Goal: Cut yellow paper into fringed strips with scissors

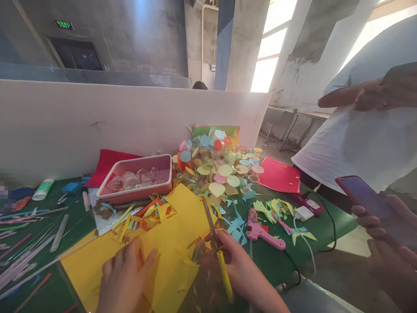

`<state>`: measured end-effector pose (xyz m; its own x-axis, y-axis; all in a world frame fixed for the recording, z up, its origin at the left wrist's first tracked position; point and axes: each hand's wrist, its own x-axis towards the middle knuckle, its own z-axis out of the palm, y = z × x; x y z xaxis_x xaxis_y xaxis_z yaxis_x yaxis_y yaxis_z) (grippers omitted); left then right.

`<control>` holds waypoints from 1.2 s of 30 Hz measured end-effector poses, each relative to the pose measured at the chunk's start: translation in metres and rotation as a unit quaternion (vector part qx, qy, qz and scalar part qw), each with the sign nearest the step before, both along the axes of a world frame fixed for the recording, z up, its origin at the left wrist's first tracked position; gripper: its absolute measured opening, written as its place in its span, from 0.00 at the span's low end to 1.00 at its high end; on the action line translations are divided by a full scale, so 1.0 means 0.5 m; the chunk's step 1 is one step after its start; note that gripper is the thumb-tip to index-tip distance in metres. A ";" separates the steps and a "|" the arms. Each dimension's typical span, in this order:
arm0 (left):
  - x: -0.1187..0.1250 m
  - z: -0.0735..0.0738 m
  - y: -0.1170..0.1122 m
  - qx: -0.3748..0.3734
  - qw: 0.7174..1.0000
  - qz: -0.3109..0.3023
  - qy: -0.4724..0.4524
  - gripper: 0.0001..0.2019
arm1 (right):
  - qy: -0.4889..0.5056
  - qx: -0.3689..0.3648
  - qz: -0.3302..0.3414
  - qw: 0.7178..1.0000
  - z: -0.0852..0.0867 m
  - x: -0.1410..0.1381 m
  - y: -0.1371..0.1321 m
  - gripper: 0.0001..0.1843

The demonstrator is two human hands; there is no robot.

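Observation:
My right hand (243, 271) is closed round a pair of yellow-handled scissors (215, 243), blades pointing away over a yellow paper sheet (169, 243). My left hand (125, 278) lies on that sheet, fingers stretched and pressing it flat on the green table (286, 261). The scissor blades sit at the sheet's cut right edge, with a clear plastic piece (197, 250) beside them.
A pink tray (137, 191) of clear plastic domes stands behind the sheet. Several coloured paper discs (218, 169) are heaped at centre. A pink glue gun (260, 230), red paper (280, 174) and scraps lie right. Another person's hand holds a phone (374, 208) at right. Sticks (22, 252) lie left.

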<state>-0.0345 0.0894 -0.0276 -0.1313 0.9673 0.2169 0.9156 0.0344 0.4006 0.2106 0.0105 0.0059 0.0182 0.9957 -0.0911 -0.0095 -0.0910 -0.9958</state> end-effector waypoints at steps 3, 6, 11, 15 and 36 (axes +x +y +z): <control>0.018 -0.022 -0.011 -0.067 0.996 -0.015 0.060 0.35 | -0.016 0.006 -0.007 1.000 0.003 -0.007 -0.004 0.13; 0.022 -0.024 -0.013 -0.075 0.996 -0.008 0.042 0.32 | -0.046 0.036 -0.023 0.998 -0.012 -0.013 -0.010 0.12; 0.011 -0.025 -0.005 -0.090 0.995 0.016 -0.040 0.29 | -0.094 0.052 -0.030 0.994 -0.032 -0.017 -0.022 0.19; 0.012 0.001 -0.036 -0.049 0.995 0.042 -0.072 0.20 | -0.095 0.043 -0.051 0.993 -0.035 -0.023 -0.031 0.16; -0.013 0.050 -0.181 0.137 0.861 0.229 -0.432 0.22 | 0.003 0.066 0.136 0.989 -0.021 -0.036 -0.106 0.37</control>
<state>-0.0409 -0.0011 -0.0025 -0.7122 0.6995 0.0594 0.1870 0.1075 0.9765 0.1924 -0.0423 -0.0044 -0.2513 0.9671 0.0400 -0.0079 0.0392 -0.9992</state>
